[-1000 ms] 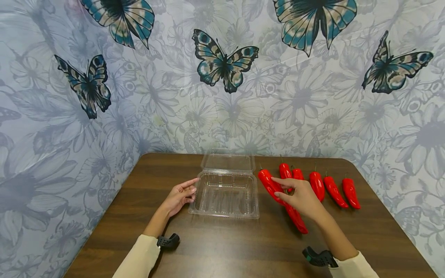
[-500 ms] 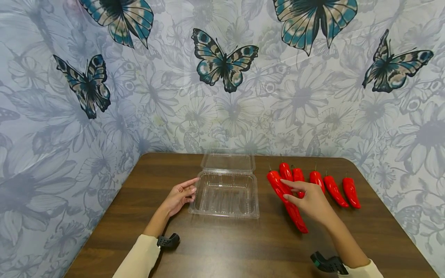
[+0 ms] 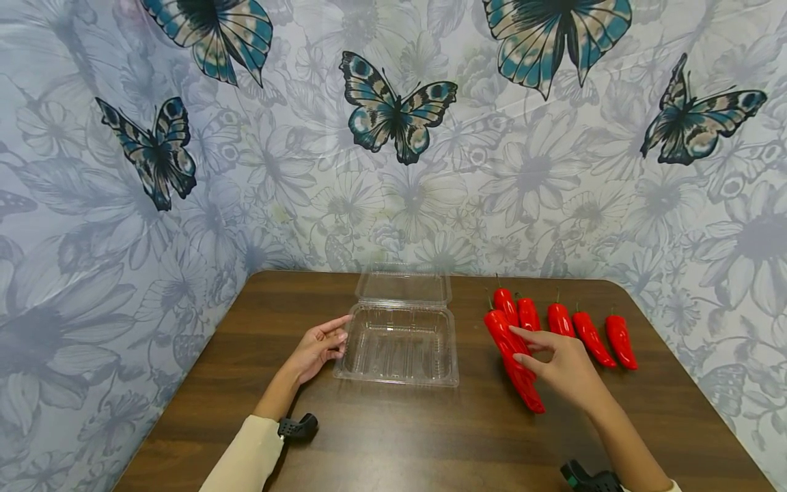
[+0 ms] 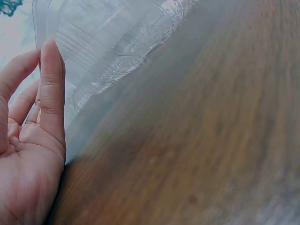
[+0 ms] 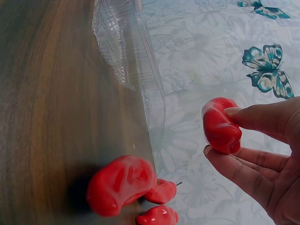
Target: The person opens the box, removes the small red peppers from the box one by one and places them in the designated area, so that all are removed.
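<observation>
A clear plastic clamshell container (image 3: 396, 382) sits on the table with its lid (image 3: 402, 284) folded back. My left hand (image 3: 318, 351) pinches its left rim between thumb and fingers, as the left wrist view shows up close. On the right, my right hand (image 3: 562, 362) holds a glossy red chili pepper (image 5: 219, 125) between thumb and fingertips, raised off the table. In the head view this held pepper overlaps another red chili pepper (image 3: 530, 395) lying beneath it. The lower part of the held pepper blends into that one there.
Several more red chili peppers lie in a row at the right, among them the rightmost pepper (image 3: 621, 342) and a pepper (image 3: 593, 339) beside it. The brown wooden table (image 3: 393, 444) ends at a wall cloth (image 3: 393, 212) printed with butterflies.
My right hand has moved right and slightly toward me with its pepper, away from the container and over the lying pepper. The left hand and container stay put.
</observation>
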`<state>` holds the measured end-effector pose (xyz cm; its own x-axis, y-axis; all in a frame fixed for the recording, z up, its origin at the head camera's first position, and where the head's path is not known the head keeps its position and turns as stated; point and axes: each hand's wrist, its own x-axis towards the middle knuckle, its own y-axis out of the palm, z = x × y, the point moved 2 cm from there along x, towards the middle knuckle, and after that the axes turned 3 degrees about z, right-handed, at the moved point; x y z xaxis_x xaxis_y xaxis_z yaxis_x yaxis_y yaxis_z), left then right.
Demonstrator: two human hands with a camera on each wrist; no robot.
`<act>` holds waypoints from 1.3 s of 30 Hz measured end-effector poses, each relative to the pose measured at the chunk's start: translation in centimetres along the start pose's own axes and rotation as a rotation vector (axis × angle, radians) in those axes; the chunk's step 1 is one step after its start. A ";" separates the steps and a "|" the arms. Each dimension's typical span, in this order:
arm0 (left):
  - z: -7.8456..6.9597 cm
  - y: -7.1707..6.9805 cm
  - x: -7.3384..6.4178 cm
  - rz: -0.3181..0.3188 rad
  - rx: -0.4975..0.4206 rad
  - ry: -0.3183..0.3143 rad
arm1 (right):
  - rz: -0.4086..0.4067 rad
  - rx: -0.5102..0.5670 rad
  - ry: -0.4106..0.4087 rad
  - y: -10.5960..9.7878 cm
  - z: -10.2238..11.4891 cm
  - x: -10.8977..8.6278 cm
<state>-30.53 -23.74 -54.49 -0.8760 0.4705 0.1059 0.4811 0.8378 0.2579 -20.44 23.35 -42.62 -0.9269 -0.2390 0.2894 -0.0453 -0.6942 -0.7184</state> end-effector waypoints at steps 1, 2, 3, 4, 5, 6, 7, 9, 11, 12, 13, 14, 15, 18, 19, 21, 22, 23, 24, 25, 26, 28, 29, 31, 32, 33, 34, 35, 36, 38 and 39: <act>0.0 0.0 0.0 0.003 0.000 0.002 | -0.002 -0.008 0.009 -0.1 -0.1 -0.1; 0.0 0.0 0.0 0.005 0.000 0.004 | -0.003 -0.012 0.016 -0.1 -0.1 -0.3; 0.0 0.0 0.0 0.006 -0.001 0.005 | -0.006 -0.016 0.021 -0.2 -0.2 -0.4; 0.1 -0.1 0.0 0.007 -0.002 0.007 | -0.010 -0.014 0.024 -0.3 -0.2 -0.6; 0.1 -0.1 0.0 0.008 -0.004 0.008 | -0.016 -0.016 0.026 -0.3 -0.3 -0.7; 0.1 -0.1 0.0 0.009 -0.005 0.009 | -0.023 -0.018 0.024 -0.4 -0.3 -0.8; 0.1 -0.1 0.0 0.009 -0.007 0.009 | -0.029 -0.021 0.017 -0.5 -0.3 -0.9; 0.1 0.0 0.1 0.008 -0.012 0.010 | -0.042 -0.027 0.012 -0.7 -0.4 -1.2; 0.0 0.1 0.1 0.007 -0.016 0.011 | -0.052 -0.038 0.010 -0.9 -0.5 -1.5; 0.0 0.1 0.1 0.007 -0.017 0.011 | -0.056 -0.042 0.010 -1.0 -0.5 -1.6; 0.0 0.1 0.1 0.006 -0.017 0.011 | -0.056 -0.043 0.014 -1.1 -0.6 -1.8; 0.0 0.1 0.1 0.005 -0.018 0.012 | -0.058 -0.045 0.022 -1.1 -0.7 -2.0; 0.0 0.2 0.0 0.003 -0.018 0.011 | -0.061 -0.045 0.023 -1.2 -0.8 -2.1; 0.0 0.2 0.0 -0.002 -0.017 0.011 | -0.068 -0.053 0.021 -1.5 -1.0 -2.5; 0.0 0.1 0.0 -0.003 -0.017 0.011 | -0.069 -0.052 0.020 -1.6 -1.0 -2.6; 0.0 0.1 0.1 -0.004 -0.016 0.010 | -0.072 -0.053 0.015 -1.8 -1.2 -2.8; 0.0 0.1 0.1 -0.003 -0.016 0.010 | -0.071 -0.053 0.017 -1.8 -1.3 -2.9; 0.0 0.0 0.1 -0.001 -0.014 0.010 | -0.070 -0.051 0.018 -1.9 -1.3 -3.0; 0.0 0.0 0.1 0.001 -0.013 0.010 | -0.069 -0.050 0.022 -2.0 -1.4 -3.1; 0.1 0.0 0.1 0.003 -0.012 0.009 | -0.068 -0.049 0.028 -2.0 -1.5 -3.2; 0.1 0.0 0.1 0.006 -0.012 0.009 | -0.067 -0.051 0.034 -2.1 -1.6 -3.3; 0.1 -0.1 0.1 0.011 -0.009 0.011 | -0.067 -0.050 0.047 -2.3 -1.7 -3.5; 0.1 -0.1 0.1 0.012 -0.007 0.012 | -0.067 -0.051 0.053 -2.4 -1.8 -3.6; 0.1 -0.1 0.1 0.014 -0.006 0.014 | -0.065 -0.054 0.065 -2.5 -1.9 -3.7; 0.0 -0.1 0.1 0.013 -0.005 0.014 | -0.064 -0.054 0.070 -2.5 -2.0 -3.8; 0.0 -0.1 0.1 0.011 -0.004 0.014 | -0.063 -0.053 0.074 -2.5 -2.0 -3.8; 0.0 -0.1 0.1 0.009 -0.004 0.013 | -0.062 -0.057 0.078 -2.6 -2.1 -3.9; 0.0 -0.1 0.1 0.007 -0.004 0.012 | -0.063 -0.061 0.082 -2.6 -2.2 -4.0; 0.0 -0.1 0.1 0.004 -0.004 0.010 | -0.062 -0.062 0.083 -2.6 -2.3 -4.0; 0.0 0.0 0.1 -0.001 -0.003 0.007 | -0.064 -0.072 0.083 -2.6 -2.5 -4.2; 0.0 0.0 0.1 -0.002 -0.003 0.004 | -0.064 -0.077 0.082 -2.6 -2.6 -4.2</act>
<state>-30.56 -23.70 -54.46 -0.8773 0.4672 0.1094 0.4789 0.8383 0.2606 -17.37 27.92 -43.67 -0.9483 -0.1378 0.2860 -0.1307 -0.6515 -0.7473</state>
